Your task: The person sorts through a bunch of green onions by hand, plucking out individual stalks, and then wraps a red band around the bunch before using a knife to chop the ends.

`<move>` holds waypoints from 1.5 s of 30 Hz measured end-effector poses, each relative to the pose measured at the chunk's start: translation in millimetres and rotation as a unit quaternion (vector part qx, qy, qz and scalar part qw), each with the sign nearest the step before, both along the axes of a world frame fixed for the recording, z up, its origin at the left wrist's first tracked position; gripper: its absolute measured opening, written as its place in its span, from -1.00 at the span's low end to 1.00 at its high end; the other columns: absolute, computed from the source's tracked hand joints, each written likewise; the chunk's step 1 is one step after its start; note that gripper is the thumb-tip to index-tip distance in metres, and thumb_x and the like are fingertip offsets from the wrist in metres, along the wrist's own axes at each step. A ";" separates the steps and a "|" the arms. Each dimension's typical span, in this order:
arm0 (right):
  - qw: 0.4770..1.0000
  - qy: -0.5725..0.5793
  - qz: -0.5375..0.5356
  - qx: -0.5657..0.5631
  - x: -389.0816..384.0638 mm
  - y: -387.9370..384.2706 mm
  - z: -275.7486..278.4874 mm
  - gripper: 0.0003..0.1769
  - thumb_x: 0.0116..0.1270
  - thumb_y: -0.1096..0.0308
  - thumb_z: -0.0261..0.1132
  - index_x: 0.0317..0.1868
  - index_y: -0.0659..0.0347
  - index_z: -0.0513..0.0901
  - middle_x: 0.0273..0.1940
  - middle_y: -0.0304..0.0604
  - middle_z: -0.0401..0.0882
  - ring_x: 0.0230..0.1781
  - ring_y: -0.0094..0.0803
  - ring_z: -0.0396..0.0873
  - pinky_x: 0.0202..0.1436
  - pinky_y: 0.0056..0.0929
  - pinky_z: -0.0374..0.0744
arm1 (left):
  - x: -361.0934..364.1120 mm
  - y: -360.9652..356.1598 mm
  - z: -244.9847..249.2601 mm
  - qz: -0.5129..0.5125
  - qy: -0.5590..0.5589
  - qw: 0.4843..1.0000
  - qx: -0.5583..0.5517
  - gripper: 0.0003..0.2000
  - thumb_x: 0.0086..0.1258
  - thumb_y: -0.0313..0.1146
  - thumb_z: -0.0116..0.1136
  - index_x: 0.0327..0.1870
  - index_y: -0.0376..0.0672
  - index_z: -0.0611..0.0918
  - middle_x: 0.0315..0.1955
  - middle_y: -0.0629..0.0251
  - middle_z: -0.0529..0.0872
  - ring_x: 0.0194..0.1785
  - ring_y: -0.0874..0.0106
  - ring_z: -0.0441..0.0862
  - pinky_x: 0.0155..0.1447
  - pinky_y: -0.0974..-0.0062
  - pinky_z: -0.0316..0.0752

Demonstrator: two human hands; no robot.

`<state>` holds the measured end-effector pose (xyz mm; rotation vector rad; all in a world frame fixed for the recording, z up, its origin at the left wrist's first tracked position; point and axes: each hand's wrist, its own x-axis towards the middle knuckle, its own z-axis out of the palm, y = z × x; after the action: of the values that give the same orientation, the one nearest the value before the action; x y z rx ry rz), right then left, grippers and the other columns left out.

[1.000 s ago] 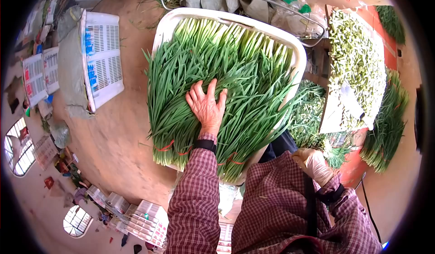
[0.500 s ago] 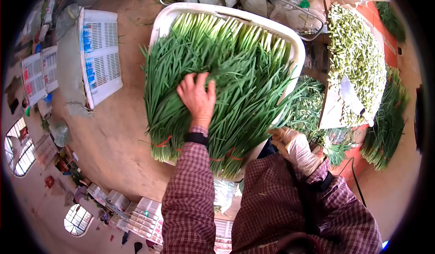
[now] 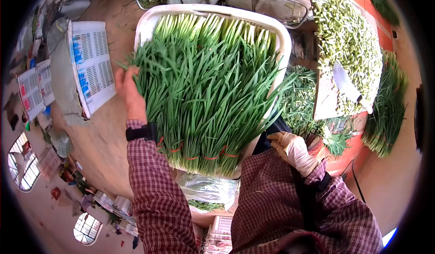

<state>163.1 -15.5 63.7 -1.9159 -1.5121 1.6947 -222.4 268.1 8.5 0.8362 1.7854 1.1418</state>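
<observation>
My bare left hand [image 3: 130, 93] is at the left rim of a white plastic crate [image 3: 285, 50], its fingers apart against the leaf tips of garlic chives [image 3: 204, 91]. A few green blades show around these fingers. The chives fill the crate in bundles, pale stems towards the far and near ends, leaves meeting in the middle. Red ties [image 3: 210, 157] bind the near bundles. Wearing a whitish glove, my right hand [image 3: 294, 152] stays near my body by the crate's near right corner. Its fingers are curled closed, and nothing shows in them.
At right, a board [image 3: 321, 104] holds a heap of cut green stem pieces [image 3: 346, 41] with a broad knife [image 3: 346, 84] on it. More bundled chives [image 3: 387, 104] lie beyond. A white slotted crate [image 3: 93, 66] stands at left. A clear plastic bag [image 3: 208, 188] lies below the chive crate.
My left hand has swept left, from the middle of the chives to the crate's left edge. The right hand stays closed in nearly the same place. The whole view has shifted slightly.
</observation>
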 end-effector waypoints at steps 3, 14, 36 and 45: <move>1.000 0.001 -0.005 0.021 2.7 1.0 -3.9 -0.78 0.28 0.39 0.32 -0.06 0.15 0.67 -0.29 -0.07 0.64 -0.33 -0.11 0.65 -0.25 -0.27 0.60 | 30.8 -9.3 58.6 -0.030 0.126 0.988 0.082 -0.61 0.33 -0.47 0.23 0.18 -0.29 0.51 -0.05 0.25 0.63 0.02 0.39 0.56 0.18 0.46 0.44; 0.999 0.021 0.030 -0.003 -2.9 -2.1 -6.5 -0.77 0.30 0.39 0.29 -0.03 0.12 0.66 -0.28 -0.04 0.63 -0.31 -0.10 0.64 -0.25 -0.25 0.58 | 66.6 -77.6 -5.8 -0.306 0.461 0.833 0.001 -0.24 -0.02 -0.47 0.33 0.36 -0.02 0.38 0.25 0.10 0.40 0.37 0.10 0.31 0.36 0.06 0.29; 0.995 0.074 -0.061 -0.034 -17.4 35.0 -2.2 -0.79 0.33 0.48 0.24 -0.04 0.22 0.68 -0.32 -0.08 0.64 -0.41 -0.24 0.62 -0.32 -0.37 0.57 | 28.5 -73.4 -3.7 0.031 -0.049 0.996 -0.074 -0.54 0.23 -0.55 0.31 0.19 -0.23 0.51 0.04 0.29 0.64 0.01 0.40 0.61 0.05 0.39 0.56; 0.999 0.037 -0.017 -0.010 -15.9 19.6 -6.8 -0.80 0.32 0.43 0.27 -0.06 0.22 0.69 -0.26 -0.01 0.66 -0.29 -0.12 0.66 -0.24 -0.30 0.59 | 32.0 -69.0 -5.3 0.077 -0.111 0.987 -0.093 -0.56 0.27 -0.52 0.30 0.19 -0.21 0.52 0.06 0.27 0.63 0.03 0.36 0.61 0.04 0.29 0.60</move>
<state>147.3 4.1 56.9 -1.8552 -1.4339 1.7522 -190.5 199.1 3.1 0.4500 1.7600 1.0987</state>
